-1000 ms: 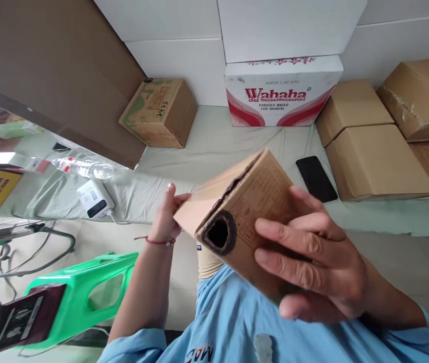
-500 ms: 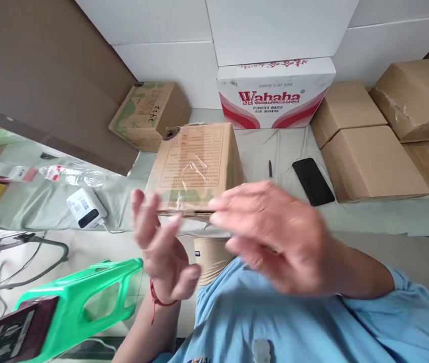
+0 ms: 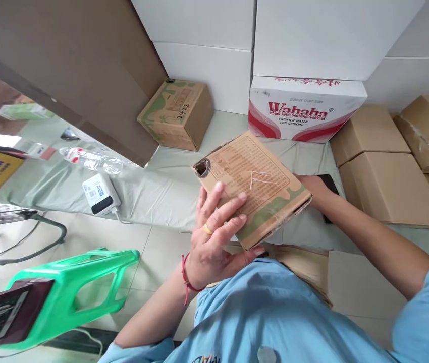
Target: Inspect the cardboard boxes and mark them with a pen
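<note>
A brown cardboard box (image 3: pixel 254 181) with printed text, a green band and clear tape sits turned at an angle in front of me, with a dark-rimmed hole at its left corner. My left hand (image 3: pixel 218 232) is on its near left side, fingers spread over the top face and thumb along the lower edge. A gold ring and a red string bracelet show on that hand and wrist. Behind the box's right side goes my right hand (image 3: pixel 308 185); its fingers are hidden. A black phone (image 3: pixel 328 181) lies partly under my right forearm.
A second printed box (image 3: pixel 178 113) marked 2422 stands back left. Behind is a white and red Wahaha carton (image 3: pixel 301 113); plain cardboard boxes (image 3: pixel 396 181) stand right. A power bank (image 3: pixel 100 194) and plastic bottle (image 3: pixel 91 160) lie left. A green stool (image 3: pixel 66 292) is on the floor.
Both hands were raised and blurred in front of the box; now my left hand is on it and my right is behind it. The box has turned and its near edge has shifted right.
</note>
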A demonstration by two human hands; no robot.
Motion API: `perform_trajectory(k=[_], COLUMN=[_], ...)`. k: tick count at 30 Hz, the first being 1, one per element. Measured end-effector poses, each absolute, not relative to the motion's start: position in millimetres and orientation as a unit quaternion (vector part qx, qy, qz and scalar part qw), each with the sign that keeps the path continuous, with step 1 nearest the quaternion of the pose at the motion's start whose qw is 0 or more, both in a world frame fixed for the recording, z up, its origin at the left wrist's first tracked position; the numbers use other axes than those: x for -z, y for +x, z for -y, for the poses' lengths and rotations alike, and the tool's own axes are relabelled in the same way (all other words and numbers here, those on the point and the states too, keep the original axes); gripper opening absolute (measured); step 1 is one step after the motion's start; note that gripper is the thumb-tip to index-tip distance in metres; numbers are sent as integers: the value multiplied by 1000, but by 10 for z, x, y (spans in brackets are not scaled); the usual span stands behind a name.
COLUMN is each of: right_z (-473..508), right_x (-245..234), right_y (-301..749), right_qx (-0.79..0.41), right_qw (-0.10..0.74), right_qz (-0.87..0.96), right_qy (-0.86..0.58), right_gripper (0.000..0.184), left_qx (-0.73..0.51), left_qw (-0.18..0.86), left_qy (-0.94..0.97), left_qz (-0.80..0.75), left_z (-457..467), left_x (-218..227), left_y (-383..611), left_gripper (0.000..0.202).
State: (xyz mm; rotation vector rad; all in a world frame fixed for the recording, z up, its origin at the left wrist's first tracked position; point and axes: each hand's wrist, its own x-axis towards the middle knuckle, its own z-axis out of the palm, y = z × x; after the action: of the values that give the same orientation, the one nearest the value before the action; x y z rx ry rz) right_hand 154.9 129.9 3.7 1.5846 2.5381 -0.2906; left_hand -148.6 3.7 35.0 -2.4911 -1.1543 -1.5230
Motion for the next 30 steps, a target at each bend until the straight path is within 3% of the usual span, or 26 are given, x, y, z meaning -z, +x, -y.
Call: perform_trajectory(k=[6,13,20,30], right_z=[-1434,-1538,-1461,-1589], right_x=[-262,-408,-401,-191], right_y=[1550,1643,1552,1486], right_qx=[69,80,99,102], right_qw=[175,233,243,224], right_qz=[-870,-854,-843,-820], right_qy=[456,458,469,516], right_gripper=[28,13,24,17], left_qx=[530,529,562,556], left_qw=[32,86,73,94], left_qy=[-757,-747,-738,-733], left_qz=[382,393,367,379], left_z=[-90,-135,-178,-177], left_x=[-193,-181,-145,-112], left_y=[-1328,-1280,-1273,-1278], left_gripper=[55,41,44,47])
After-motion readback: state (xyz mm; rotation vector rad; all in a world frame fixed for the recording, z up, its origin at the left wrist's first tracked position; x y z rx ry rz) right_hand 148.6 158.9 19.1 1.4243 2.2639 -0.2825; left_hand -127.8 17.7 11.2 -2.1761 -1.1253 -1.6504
